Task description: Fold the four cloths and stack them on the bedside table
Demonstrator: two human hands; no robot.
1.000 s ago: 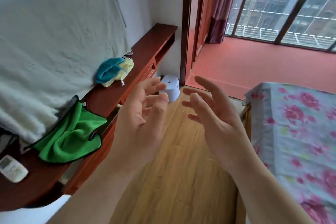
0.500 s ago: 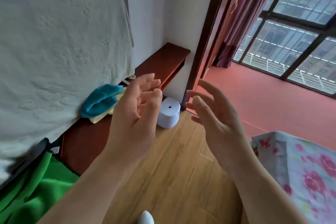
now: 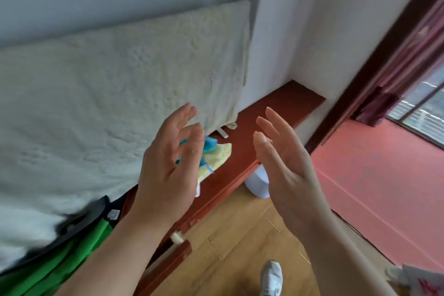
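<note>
**Over the bedside table (image 3: pixel 283 108): two empty hands**

Left hand (image 3: pixel 168 168), right hand (image 3: pixel 286 163): fingers spread, palms facing, apart. Left hand partly hides blue cloth (image 3: pixel 211 143), bunched on yellow cloth (image 3: pixel 219 155), tabletop, 2 o'clock. Green cloth (image 3: pixel 60 262) at 7 o'clock, its tag (image 3: pixel 113 214) unreadable. Three cloths counted. One shoe (image 3: pixel 271 276), 5 o'clock.

txt: none legible | labels: none | nos.: none

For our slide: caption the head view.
Open left hand and right hand hover before blue cloth and yellow cloth on the bedside table.
</note>
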